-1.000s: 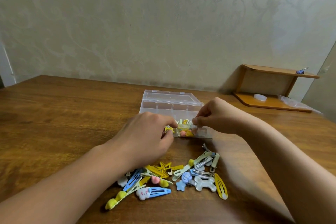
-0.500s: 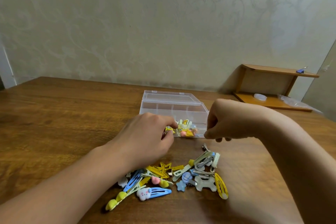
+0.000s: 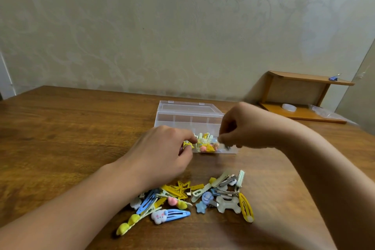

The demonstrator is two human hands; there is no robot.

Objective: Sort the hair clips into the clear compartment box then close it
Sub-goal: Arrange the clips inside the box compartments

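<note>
Both hands work at the clear box's [image 3: 188,116] near row: left hand [image 3: 162,154] pinching a yellow clip [image 3: 187,145], right hand [image 3: 241,128] pinching something small and blurred. A nudge could slide the light box or spill its clips.

The right hand [image 3: 241,128], a second ago pinching at the near row of the clear compartment box [image 3: 188,116] at frame centre, now sits slightly right of there, pinching a small grey clip [image 3: 226,146] over the box's near right corner.
</note>
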